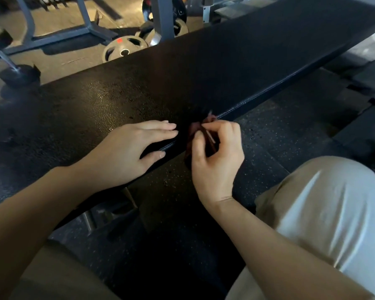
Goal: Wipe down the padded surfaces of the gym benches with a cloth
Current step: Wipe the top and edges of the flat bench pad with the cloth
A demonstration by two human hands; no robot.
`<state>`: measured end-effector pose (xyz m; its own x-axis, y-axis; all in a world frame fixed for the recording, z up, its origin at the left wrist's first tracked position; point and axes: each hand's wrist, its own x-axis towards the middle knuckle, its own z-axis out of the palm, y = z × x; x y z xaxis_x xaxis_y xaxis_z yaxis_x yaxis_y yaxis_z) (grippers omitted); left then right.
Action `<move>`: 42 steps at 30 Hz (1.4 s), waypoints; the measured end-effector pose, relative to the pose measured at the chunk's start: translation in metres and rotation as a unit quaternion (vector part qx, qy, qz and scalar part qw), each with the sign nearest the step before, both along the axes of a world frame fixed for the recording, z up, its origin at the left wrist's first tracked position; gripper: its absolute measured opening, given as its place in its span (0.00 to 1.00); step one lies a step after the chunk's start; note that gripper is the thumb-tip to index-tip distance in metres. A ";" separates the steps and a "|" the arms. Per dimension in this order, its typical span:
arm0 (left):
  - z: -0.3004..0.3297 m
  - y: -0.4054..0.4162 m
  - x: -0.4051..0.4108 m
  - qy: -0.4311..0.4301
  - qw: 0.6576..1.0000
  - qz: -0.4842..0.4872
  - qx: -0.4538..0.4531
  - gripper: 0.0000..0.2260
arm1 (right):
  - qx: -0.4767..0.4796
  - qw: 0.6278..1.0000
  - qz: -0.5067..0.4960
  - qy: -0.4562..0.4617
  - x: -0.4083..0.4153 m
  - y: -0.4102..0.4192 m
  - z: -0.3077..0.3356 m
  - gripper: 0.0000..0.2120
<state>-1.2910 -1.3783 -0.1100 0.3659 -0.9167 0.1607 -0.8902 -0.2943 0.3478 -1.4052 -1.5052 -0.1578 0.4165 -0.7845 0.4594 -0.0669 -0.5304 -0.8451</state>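
A long black padded bench (204, 68) runs across the view from lower left to upper right. My left hand (128, 152) rests flat on its near edge, fingers straight on top and the thumb against the side. Just to the right, my right hand (217, 156) pinches a small dark reddish cloth (195, 131) against the bench's near edge. Most of the cloth is hidden by my fingers.
Grey weight plates (122, 49) lie on the floor beyond the bench, beside grey steel rack legs (160, 18). A dumbbell (18, 74) stands at the left. Dark speckled rubber flooring (290, 131) lies on the near side. My knees in beige trousers (325, 213) fill the lower corners.
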 end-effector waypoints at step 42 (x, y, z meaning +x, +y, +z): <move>-0.002 -0.001 0.000 -0.013 1.000 0.003 0.001 0.22 | 0.160 0.987 -0.015 0.002 0.006 0.003 -0.008 0.12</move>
